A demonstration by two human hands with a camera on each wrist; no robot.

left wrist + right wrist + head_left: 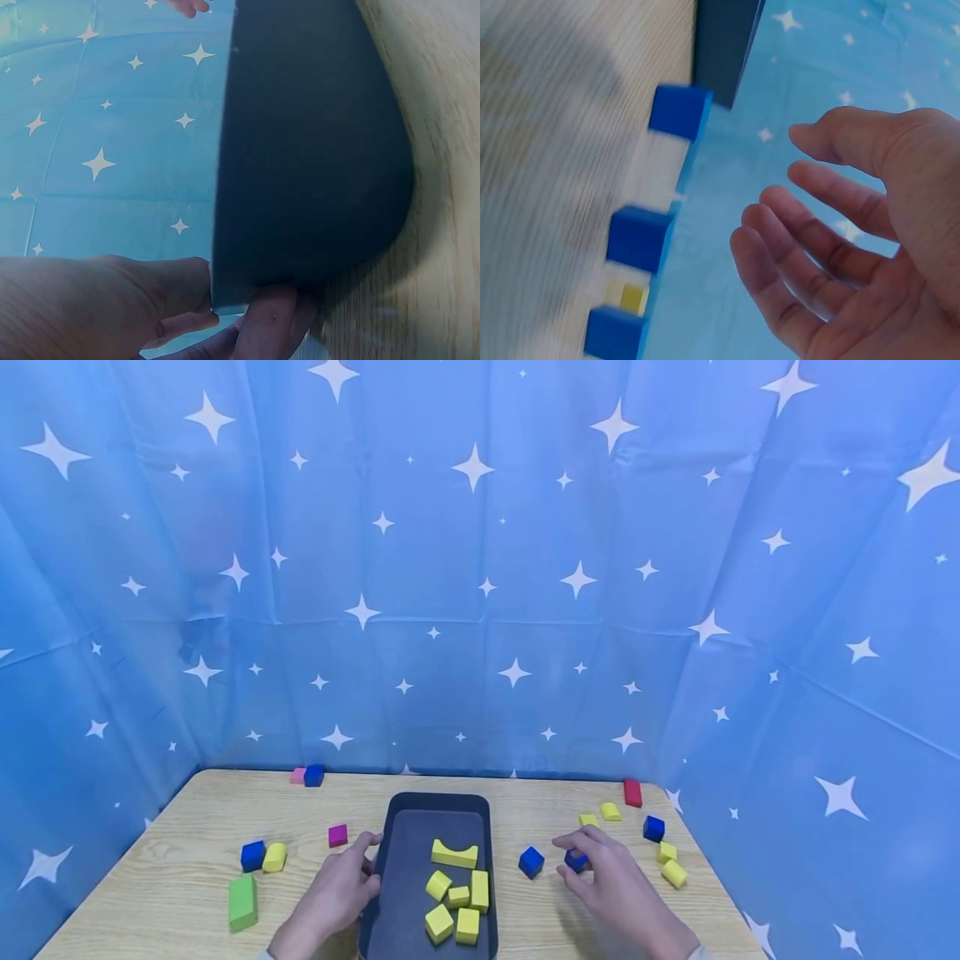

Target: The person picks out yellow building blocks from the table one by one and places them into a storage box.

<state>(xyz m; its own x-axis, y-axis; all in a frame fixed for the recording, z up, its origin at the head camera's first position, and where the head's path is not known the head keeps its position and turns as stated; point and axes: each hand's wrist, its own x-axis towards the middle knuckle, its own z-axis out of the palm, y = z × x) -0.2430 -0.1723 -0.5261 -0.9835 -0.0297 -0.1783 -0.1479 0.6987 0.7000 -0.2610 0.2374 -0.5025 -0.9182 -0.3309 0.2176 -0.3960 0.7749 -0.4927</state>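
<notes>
A dark tray [408, 935] with several yellow blocks [453, 856] in it stands on the table. At its left side, my left hand [335, 885] grips the rim; in the left wrist view the fingers [270, 322] lie against the outer wall [307, 150]. My right hand [611, 877] hovers right of the tray, fingers loosely bent and apart from the thumb. Below it, partly covered in the head view, is a blue cube [576, 862]. The right wrist view shows nothing in that hand [855, 247]. Another blue cube [531, 862] sits between tray and right hand.
On the right lie a third blue cube [654, 828], a red block [633, 793] and several yellow pieces [673, 873]. Leftward are a green block [242, 902], a blue cube [252, 857], a yellow cylinder [275, 857] and a magenta cube [337, 835]. A starry curtain [472, 652] surrounds the table.
</notes>
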